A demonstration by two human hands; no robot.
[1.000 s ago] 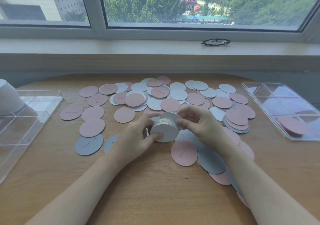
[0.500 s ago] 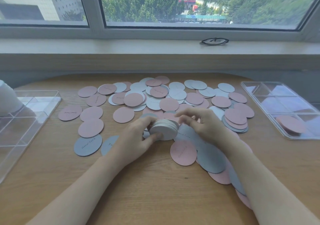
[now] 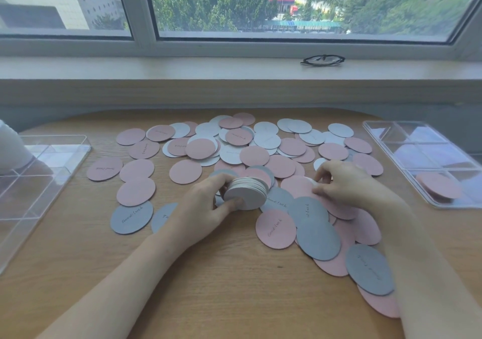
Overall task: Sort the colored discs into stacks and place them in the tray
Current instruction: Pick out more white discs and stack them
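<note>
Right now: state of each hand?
Left hand: grips the stack of white discs.
Right hand: fingers curled, pinching the edge of a white disc among the loose ones on the table.

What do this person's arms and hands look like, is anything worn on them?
Both forearms are bare as far as the picture shows: no sleeves, gloves, watch or bracelet in view. The left hand and right hand show no rings that I can make out, though the right one is slightly blurred.
</note>
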